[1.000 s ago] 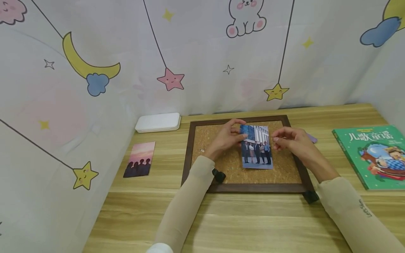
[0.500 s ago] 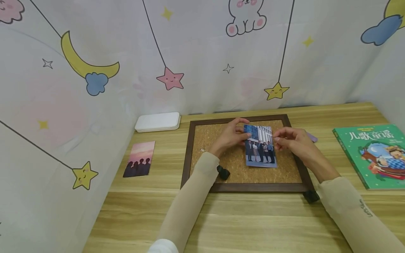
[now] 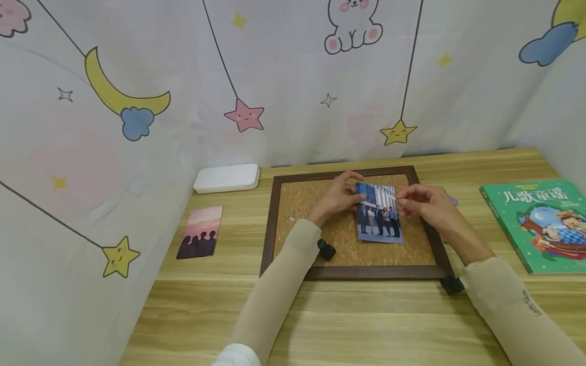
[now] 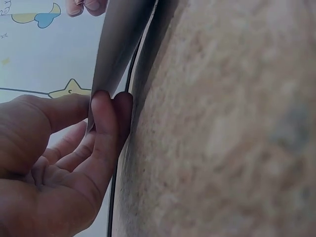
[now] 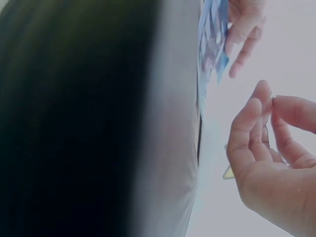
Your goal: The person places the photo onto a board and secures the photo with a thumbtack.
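Observation:
My left hand [image 3: 336, 200] pinches the upper left edge of a photo [image 3: 379, 216] of several people in front of a building. The left wrist view shows the thumb [image 4: 69, 111] on one side of the photo [image 4: 118, 44] and fingers behind it, close to the cork. The photo overlaps the right half of a cork board [image 3: 316, 244] with a dark brown frame. My right hand [image 3: 426, 203] is beside the photo's right edge. In the right wrist view its thumb and fingertips pinch together; a small pale thing seems to be between them, too small to name.
A sunset photo [image 3: 200, 232] lies left of the board, with a white case [image 3: 226, 178] behind it. A green children's book [image 3: 540, 226] is at the right. A tiny whitish thing [image 3: 292, 218] sits on the cork. A purple object [image 3: 453, 200] is partly hidden behind the right hand.
The left hand and photo have shifted slightly right, toward the right hand. The right hand has hardly moved.

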{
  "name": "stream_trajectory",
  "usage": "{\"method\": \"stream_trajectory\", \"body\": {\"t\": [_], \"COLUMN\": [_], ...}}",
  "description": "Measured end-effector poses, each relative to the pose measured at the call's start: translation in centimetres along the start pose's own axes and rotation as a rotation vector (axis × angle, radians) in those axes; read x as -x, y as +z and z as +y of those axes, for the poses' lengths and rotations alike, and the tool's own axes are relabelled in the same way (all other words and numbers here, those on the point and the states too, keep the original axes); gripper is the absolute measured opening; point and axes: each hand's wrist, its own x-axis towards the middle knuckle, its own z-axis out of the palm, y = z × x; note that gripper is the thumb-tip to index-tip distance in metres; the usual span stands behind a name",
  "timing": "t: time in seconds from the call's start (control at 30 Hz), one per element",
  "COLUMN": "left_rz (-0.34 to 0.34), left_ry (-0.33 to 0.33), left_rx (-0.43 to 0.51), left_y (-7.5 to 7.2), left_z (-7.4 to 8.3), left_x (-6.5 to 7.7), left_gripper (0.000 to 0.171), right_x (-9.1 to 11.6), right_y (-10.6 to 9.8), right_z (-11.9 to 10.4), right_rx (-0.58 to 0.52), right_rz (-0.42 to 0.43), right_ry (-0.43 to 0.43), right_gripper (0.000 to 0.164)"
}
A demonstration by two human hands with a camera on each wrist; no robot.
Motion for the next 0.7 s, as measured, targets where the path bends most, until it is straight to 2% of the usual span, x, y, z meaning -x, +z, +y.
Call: {"method": "stream_trajectory", "body": {"t": [0.4, 0.7], "left_rz": [0.026, 0.086], "left_ry": [-0.046, -0.076], "left_rx": [-0.113, -0.194], "left_y": [0.26, 0.90], "left_z": [-0.10, 0.43], "left_x": [-0.34, -0.44], "left_gripper": [0.049, 0.051], "right_x": [0.04, 0.07], "right_y": [0.07, -0.15], "right_z": [0.51, 0.48], "right_rx": [-0.009, -0.012], "right_rz": [-0.011, 0.005], "right_ry": [0.008, -0.005], "right_gripper": [0.024, 0.024]}}
